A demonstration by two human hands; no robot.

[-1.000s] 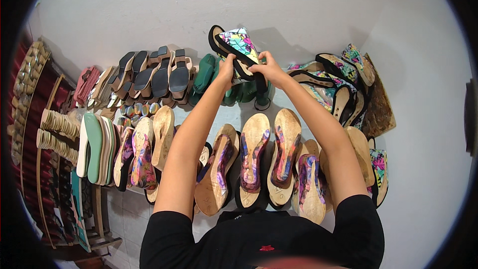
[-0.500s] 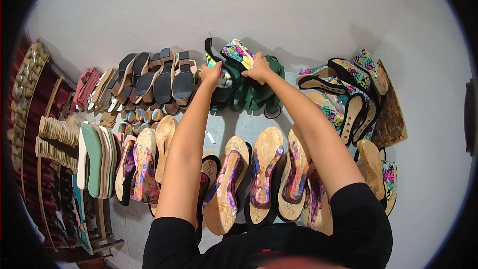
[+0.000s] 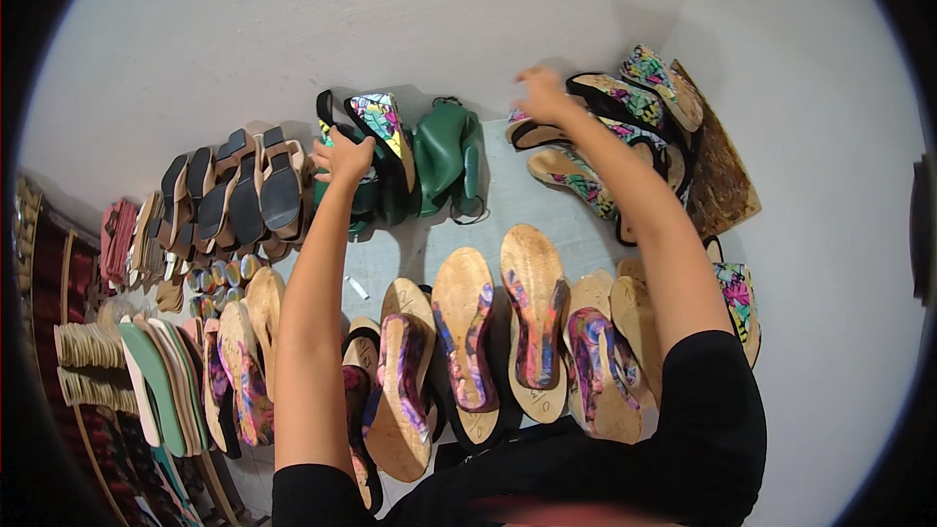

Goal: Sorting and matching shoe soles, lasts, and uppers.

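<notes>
My left hand [image 3: 344,156] is over the green shoe lasts at the back wall, its fingers spread against a sandal with a black edge. Right beside it stands a wedge sandal [image 3: 381,122] with a bright multicoloured pattern and black trim. Further right, a pair of green lasts [image 3: 449,156] leans on the wall. My right hand [image 3: 542,96], somewhat blurred, hovers empty with fingers apart near the left edge of a heap of patterned wedge sandals [image 3: 620,102]. Part of that heap is hidden by my forearm.
Wooden-soled wedges [image 3: 464,317] with purple patterned heels line the near side. Black-soled beige sandals [image 3: 239,185] stand at the back left. Stacked insoles [image 3: 151,371] and a rack lie far left. A worn brown board [image 3: 717,171] leans at the right wall.
The view has shifted right. My right hand has left the patterned wedge beside the green lasts and moved right to the heap; my left hand stays by the lasts, fingers now spread.
</notes>
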